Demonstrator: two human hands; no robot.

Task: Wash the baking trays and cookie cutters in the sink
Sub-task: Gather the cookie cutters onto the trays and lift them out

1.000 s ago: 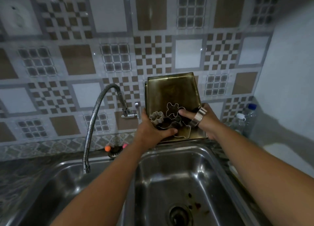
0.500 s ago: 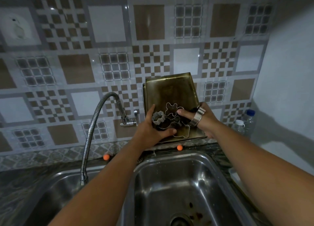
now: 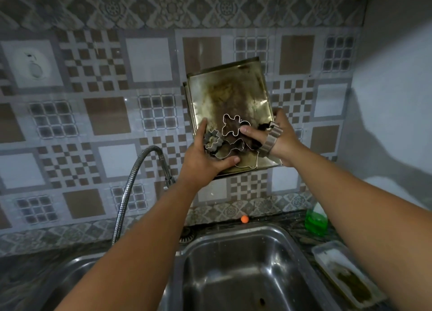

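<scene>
Stained brass-coloured baking trays (image 3: 230,95), stacked and tilted upright, are held in the air in front of the tiled wall, above the steel sink (image 3: 236,271). My left hand (image 3: 205,156) grips their lower left corner and pins several metal cookie cutters (image 3: 233,128) against the tray face, among them a fluted round one (image 3: 211,140). My right hand (image 3: 278,137) holds the right edge, thumb pressing on a figure-shaped cutter, with a round ring cutter (image 3: 271,140) around its fingers.
A flexible metal faucet hose (image 3: 131,193) arches at the left of the right basin. A green soap bottle (image 3: 315,219) and a white tray with a dirty sponge (image 3: 346,278) sit on the counter at right. A small orange ball (image 3: 244,219) lies behind the sink.
Both hands have lifted the trays and cutters up off the counter ledge; they now hang well above the sink. The view has tilted up.
</scene>
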